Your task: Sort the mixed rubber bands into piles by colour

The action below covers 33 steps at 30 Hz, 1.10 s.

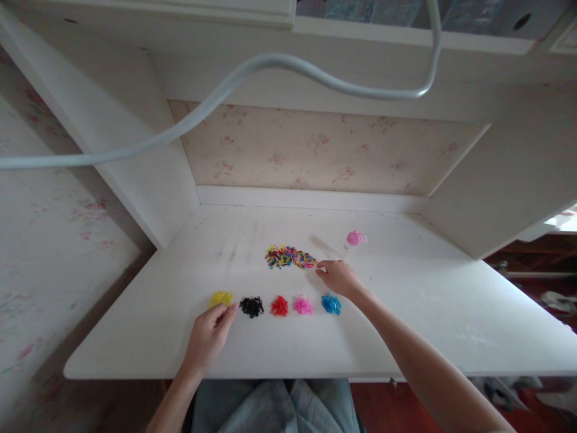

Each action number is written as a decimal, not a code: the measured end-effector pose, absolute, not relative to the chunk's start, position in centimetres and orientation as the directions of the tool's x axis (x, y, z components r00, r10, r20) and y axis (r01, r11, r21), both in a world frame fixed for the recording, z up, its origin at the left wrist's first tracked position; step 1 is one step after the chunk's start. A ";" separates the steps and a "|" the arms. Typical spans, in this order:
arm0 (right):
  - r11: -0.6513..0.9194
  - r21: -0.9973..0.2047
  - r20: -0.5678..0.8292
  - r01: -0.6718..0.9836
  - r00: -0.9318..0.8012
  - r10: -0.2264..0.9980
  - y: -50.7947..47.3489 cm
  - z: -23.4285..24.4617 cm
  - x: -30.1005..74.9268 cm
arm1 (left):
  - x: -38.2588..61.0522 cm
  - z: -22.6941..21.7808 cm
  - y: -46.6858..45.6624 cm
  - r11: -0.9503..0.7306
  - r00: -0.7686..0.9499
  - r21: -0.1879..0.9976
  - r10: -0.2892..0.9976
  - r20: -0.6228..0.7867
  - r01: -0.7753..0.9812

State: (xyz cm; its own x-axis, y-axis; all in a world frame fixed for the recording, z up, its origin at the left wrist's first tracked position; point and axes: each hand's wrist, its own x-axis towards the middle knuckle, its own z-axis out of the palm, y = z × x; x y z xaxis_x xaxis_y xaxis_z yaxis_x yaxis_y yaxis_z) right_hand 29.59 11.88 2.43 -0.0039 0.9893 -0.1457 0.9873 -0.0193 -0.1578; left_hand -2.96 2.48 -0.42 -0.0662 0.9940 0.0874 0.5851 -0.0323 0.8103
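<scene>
A mixed heap of small coloured rubber bands lies mid-desk. In front of it sit sorted little piles: yellow, black, red, pink and blue. My right hand reaches to the right edge of the mixed heap, fingertips pinched together at it; what they hold is too small to see. My left hand rests by the yellow pile, fingers curled, fingertips touching its near edge.
A pink lid or small cap lies behind my right hand. The white desk is boxed in by side panels and a back wall. A grey hose hangs overhead. My lap is at the front edge.
</scene>
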 end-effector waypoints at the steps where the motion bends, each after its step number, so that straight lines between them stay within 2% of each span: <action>1: -0.023 -0.148 -0.144 0.989 0.001 0.990 12.0 2.2 29.4 | -3.0 -0.4 2.5 -0.035 -0.065 0.810 0.994 0.089 0.586; 9: -0.002 -0.098 -0.127 0.995 -0.010 0.992 12.8 1.8 27.9 | -3.0 -0.4 2.5 -0.042 -0.061 0.816 0.994 0.094 0.576; 18: 0.001 -0.078 -0.169 0.997 -0.014 0.985 12.6 1.7 28.6 | -3.0 -0.1 2.5 -0.039 -0.062 0.819 0.994 0.091 0.572; 33: 0.072 -0.218 -0.093 0.973 -0.094 0.991 13.0 1.5 30.2 | -3.3 -0.7 2.6 -0.042 -0.051 0.817 0.995 0.087 0.575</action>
State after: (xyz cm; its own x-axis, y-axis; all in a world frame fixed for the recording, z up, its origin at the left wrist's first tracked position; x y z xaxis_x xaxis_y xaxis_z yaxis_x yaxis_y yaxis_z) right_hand 30.16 12.95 1.50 -0.0938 0.9912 -0.0930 0.9734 0.0718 -0.2176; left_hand -3.25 2.64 -0.73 -0.0513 0.9949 0.0869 0.5753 -0.0417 0.8169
